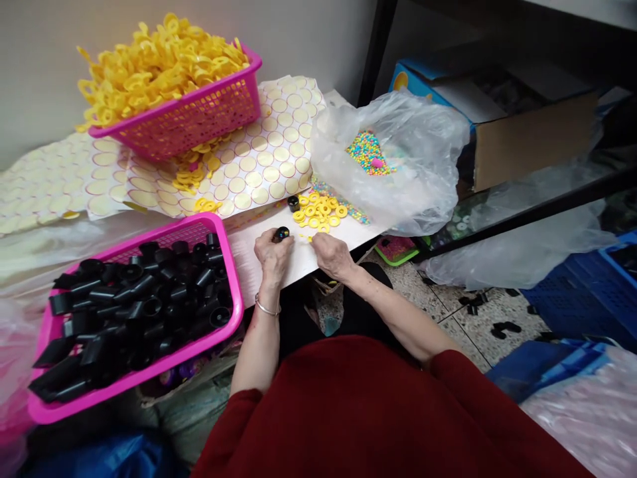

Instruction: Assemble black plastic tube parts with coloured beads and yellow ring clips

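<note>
My left hand (273,255) is closed around a small black tube (281,234) with coloured beads showing in its top. My right hand (332,255) is curled beside it on the white sheet (263,265), fingers pinched near a small yellow piece (309,238); what it holds is too small to name. Just beyond lie several yellow rings (319,211) and another black tube (293,203). A clear plastic bag (398,159) of pastel beads (369,153) lies open to the right of the rings.
A pink basket (149,392) of black tubes sits at my left. Another pink basket (199,119) heaped with yellow rings stands at the back on sticker sheets (263,159). A cardboard box (527,126), a blue crate (597,292) and scattered black parts (502,327) are at right.
</note>
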Demonstrator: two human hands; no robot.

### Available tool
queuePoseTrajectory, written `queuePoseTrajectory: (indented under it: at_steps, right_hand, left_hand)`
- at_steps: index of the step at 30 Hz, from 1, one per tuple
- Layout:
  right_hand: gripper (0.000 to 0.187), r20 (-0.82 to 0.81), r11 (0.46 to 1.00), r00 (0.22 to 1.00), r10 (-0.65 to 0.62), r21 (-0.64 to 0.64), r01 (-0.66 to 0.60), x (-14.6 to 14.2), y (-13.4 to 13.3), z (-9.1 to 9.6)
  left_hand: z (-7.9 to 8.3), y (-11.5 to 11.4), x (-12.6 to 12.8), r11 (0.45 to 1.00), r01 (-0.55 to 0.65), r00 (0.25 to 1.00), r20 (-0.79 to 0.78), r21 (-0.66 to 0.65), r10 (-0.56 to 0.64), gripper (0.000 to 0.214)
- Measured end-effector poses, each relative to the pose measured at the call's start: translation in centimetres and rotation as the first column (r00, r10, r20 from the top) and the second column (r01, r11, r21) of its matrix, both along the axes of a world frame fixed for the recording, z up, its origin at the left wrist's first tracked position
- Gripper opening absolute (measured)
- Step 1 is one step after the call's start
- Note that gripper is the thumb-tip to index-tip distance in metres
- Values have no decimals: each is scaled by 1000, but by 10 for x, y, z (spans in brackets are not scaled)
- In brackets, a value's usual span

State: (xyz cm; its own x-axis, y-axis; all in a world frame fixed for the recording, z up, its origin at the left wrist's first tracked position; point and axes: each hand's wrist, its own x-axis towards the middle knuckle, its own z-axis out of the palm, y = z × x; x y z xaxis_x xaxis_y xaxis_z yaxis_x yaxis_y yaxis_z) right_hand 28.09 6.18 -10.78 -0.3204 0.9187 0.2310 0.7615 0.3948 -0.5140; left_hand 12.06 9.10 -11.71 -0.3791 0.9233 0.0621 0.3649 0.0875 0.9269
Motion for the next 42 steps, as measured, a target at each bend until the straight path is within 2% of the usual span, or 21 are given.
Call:
queuePoseTrajectory:
  at_steps: [3, 5, 8, 11, 14, 17, 19, 22, 24, 26, 28, 32, 37, 39, 41, 42]
  right_hand:
    - [24, -308, 983, 943, -125, -169, 75, 5, -3, 0]
    - [20, -340, 955, 921, -191, -280, 95, 7, -2, 3]
    - [18, -112, 929, 968, -224, -326, 177, 7, -1, 11]
    - [23, 145, 924, 963, -229, -278, 261, 3, -4, 23]
    - [22, 258, 951, 956, -138, -234, 201, -1, -10, 31]
    - [20, 280, 964, 959, -54, -235, 123, -2, -13, 27]
    - [18, 203, 966, 976, -79, -227, 125, -2, -11, 20]
    - [22, -86, 977, 987, -137, -175, 120, -4, -6, 12]
    - [23, -254, 991, 965, -71, -127, 40, -9, -3, 12]
    - [21, -287, 994, 957, 48, -83, -75, -17, -1, 16]
    - [16, -217, 989, 969, 117, -67, -134, -25, 1, 21]
    - [13, -101, 990, 989, 109, -80, -118, -32, 3, 24]
    - [11, -123, 986, 983, 136, -80, -146, -31, 5, 21]
    - [9, -132, 987, 983, 129, -79, -140, -32, 4, 20]
    - [8, -135, 989, 985, 111, -81, -123, -34, 4, 20]
    - [7, -136, 990, 985, 102, -84, -114, -34, 3, 20]
  left_hand:
    - [-2, -23, 0, 999, 41, 994, -103, 9, -40, 19]
    - [-3, -33, 0, 997, 72, 988, -139, 14, -69, 23]
    - [-4, -40, 1, 996, 86, 985, -152, 10, -84, 26]
    - [-6, -43, 0, 996, 94, 980, -175, -6, -94, 28]
    - [-9, -43, -2, 992, 124, 971, -203, -11, -124, 31]
    - [-12, -44, -3, 988, 151, 964, -223, 12, -145, 29]
    - [-13, -45, -3, 984, 175, 956, -244, 31, -162, 26]
    - [-13, -46, -2, 978, 201, 945, -273, 55, -179, 22]
    - [-13, -46, -1, 977, 199, 948, -268, 71, -173, 17]
    - [-13, -45, -1, 979, 187, 955, -248, 86, -160, 8]
    - [-14, -45, 0, 980, 177, 962, -229, 96, -151, 5]
    - [-17, -43, 1, 981, 163, 968, -207, 103, -139, 12]
    - [-15, -43, -3, 981, 165, 978, -144, 102, -150, 12]
    - [-11, -45, -6, 982, 135, 991, -28, 136, -132, 6]
    - [-5, -47, -5, 987, 40, 981, 182, 155, -68, 10]
    - [-2, -48, -4, 991, -8, 953, 302, 133, -33, 11]
